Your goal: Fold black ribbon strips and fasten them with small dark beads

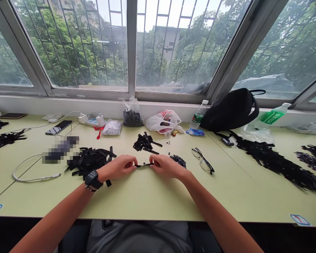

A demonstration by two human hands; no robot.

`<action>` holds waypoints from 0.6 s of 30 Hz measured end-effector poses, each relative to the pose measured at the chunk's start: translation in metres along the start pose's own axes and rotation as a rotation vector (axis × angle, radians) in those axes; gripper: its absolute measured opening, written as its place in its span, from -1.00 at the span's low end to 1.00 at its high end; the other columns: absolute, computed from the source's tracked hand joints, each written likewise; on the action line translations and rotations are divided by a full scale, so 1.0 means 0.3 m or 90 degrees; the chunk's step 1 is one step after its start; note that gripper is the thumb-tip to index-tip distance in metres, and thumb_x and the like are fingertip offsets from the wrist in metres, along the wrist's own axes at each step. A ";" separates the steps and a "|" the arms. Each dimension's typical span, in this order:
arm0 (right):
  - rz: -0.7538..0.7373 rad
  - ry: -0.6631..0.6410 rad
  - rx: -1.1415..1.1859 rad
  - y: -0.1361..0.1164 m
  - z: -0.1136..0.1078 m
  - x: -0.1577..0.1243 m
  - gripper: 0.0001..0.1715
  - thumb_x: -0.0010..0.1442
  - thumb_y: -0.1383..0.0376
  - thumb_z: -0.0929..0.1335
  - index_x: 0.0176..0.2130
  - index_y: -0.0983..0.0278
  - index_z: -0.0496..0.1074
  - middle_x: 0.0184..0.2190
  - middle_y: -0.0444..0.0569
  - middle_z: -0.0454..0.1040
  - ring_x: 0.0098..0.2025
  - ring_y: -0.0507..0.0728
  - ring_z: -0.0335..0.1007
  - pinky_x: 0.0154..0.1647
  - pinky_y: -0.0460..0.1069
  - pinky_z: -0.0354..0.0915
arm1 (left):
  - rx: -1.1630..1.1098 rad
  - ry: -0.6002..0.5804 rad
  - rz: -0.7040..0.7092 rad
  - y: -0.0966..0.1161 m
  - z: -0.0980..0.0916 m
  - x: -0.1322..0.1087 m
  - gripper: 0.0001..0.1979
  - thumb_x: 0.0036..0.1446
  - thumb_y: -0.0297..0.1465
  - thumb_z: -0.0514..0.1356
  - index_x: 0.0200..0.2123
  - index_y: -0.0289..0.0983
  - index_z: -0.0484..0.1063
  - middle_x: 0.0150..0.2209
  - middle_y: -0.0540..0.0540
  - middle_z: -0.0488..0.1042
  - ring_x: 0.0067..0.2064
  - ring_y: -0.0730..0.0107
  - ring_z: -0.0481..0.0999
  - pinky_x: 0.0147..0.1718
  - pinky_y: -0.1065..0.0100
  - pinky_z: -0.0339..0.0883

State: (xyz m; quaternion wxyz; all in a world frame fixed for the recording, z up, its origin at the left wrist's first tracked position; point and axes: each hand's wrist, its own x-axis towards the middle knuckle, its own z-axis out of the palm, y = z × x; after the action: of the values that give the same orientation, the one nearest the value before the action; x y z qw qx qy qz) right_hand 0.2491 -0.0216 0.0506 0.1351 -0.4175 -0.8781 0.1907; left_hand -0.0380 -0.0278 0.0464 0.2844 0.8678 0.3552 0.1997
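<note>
Two bare hands were logged above a pale green tabletop [147, 202], and we recorded one thin black strip [144, 164] held between them, over the table and back from its front edge. The left hand [117, 167] and the right hand [168, 167] each pinched one end of the strip between thumb and fingers; we judged both grips closed on it. A black wristwatch [93, 179] sat on the left wrist. Just beside the left hand lay a tangled pile of flat black strips [88, 161]. Ahead of the hands we noted a smaller bundle of black strips [145, 143]. Beyond the right hand lay a small heap of dark beads [178, 161], then wire-framed eyeglasses [202, 160]. Farther off, against the window ledge, we saw a white plastic bag [163, 121], a clear plastic water bottle [198, 115] and a black backpack [230, 109]. A long swath of black strips [276, 165] ran across the table's right side.
</note>
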 end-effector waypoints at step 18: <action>-0.005 -0.004 -0.005 -0.003 -0.003 -0.003 -0.96 0.28 0.34 0.34 -0.22 0.21 0.37 -0.43 -0.20 0.37 -0.39 0.04 0.20 -0.37 -0.07 0.02 | 0.001 -0.004 0.002 0.001 -0.002 0.000 -0.86 0.36 -0.37 0.16 -0.13 -0.23 0.51 -0.41 0.04 0.40 -0.38 0.40 0.34 -0.38 0.40 0.16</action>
State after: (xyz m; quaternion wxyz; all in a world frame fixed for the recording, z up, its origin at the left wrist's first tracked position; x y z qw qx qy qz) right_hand 0.2492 -0.0226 0.0518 0.1312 -0.4143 -0.8808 0.1878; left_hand -0.0382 -0.0277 0.0471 0.2849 0.8690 0.3533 0.1974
